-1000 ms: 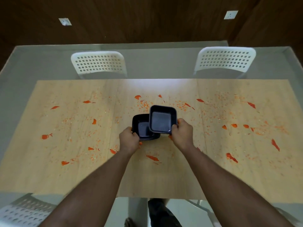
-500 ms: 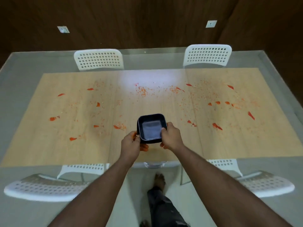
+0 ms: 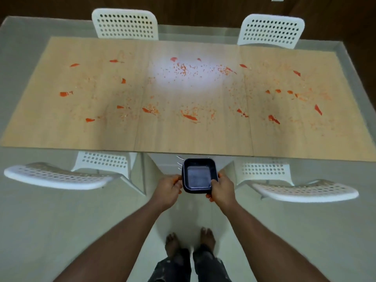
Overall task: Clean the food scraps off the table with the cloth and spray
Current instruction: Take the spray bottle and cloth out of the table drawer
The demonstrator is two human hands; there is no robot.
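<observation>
Hands: left hand (image 3: 169, 188) and right hand (image 3: 220, 189) grip opposite sides of dark square plastic tray (image 3: 199, 176).
Tabletop: wood-grain tabletop (image 3: 183, 135) strewn with orange food scraps (image 3: 190, 117).

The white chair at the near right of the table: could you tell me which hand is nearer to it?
Right. The right hand grips the tray's side facing the chair; the left hand is beyond the tray.

Dim, even indoor light. A white glare patch sits near the far edge of the pale wooden table (image 3: 101, 135), at its middle. Wide-angle distortion bends the edges; both forearms blur toward the lower corners.
</observation>
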